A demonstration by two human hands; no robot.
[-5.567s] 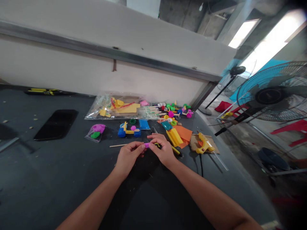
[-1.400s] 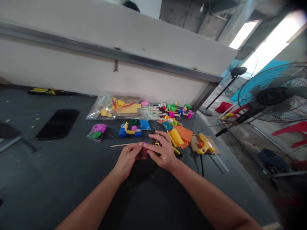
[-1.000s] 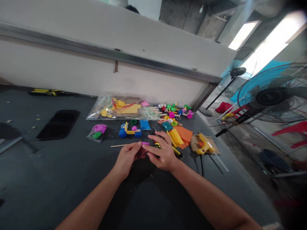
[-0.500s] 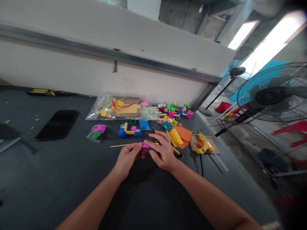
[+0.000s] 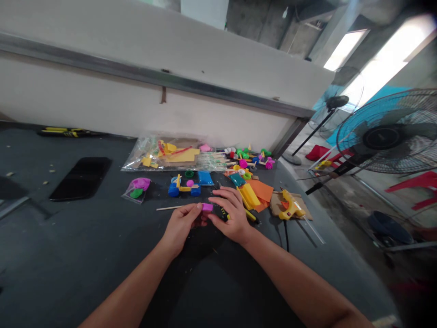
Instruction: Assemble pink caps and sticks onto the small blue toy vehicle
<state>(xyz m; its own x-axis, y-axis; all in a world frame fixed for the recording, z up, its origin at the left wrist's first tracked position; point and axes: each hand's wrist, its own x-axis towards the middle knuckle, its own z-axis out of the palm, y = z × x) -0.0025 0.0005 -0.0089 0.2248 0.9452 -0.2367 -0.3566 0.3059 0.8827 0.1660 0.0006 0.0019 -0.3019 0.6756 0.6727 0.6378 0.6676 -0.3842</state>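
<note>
My left hand (image 5: 182, 225) pinches a small purple block of modelling clay (image 5: 207, 207) between thumb and fingers, just above the dark table. To its right, my right hand (image 5: 232, 216) has its fingers apart and holds nothing; its fingertips are close to the clay, and I cannot tell whether they touch it. A thin wooden stick (image 5: 169, 208) lies at my left fingers, its right end hidden behind them. Beyond the hands stands a small toy vehicle (image 5: 184, 188) with blue wheels and a yellow body. A plastic bag of purple and green clay (image 5: 138, 189) lies to the left.
A yellow glue gun (image 5: 290, 207) rests on cardboard at the right, its cord running forward. Near it are orange sheets (image 5: 262, 191) and yellow pieces (image 5: 250, 196). A clear bag (image 5: 177, 152) and several colourful small parts line the back. At left lies a black phone (image 5: 82, 178).
My right fingers have drawn back a little from the purple clay, and more of the block shows. My left hand keeps its pinch in nearly the same place.
</note>
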